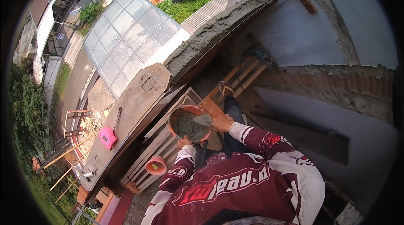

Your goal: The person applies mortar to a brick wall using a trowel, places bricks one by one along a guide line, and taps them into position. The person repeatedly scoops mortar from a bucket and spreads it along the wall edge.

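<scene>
My right hand point(223, 122) is closed around the handle of a trowel point(203, 119), whose blade carries grey mortar and lies over the right side of an orange bucket point(169, 125). Wet grey mortar point(187, 126) fills much of the bucket. At the bucket's near rim, my left hand point(184, 142) is closed on the edge, its fingers partly hidden. A smaller orange pot point(155, 159) with something yellow-green inside stands to the left of that hand.
Along the ledge, a wooden board point(139, 94) bears a pink tape measure point(108, 138); beyond it runs fresh mortar point(219, 27). Wooden slats point(147, 172) lie below. A teal power tool point(256, 52) rests by the grey wall point(303, 107). Outside the ledge is a drop toward a glass roof point(126, 39).
</scene>
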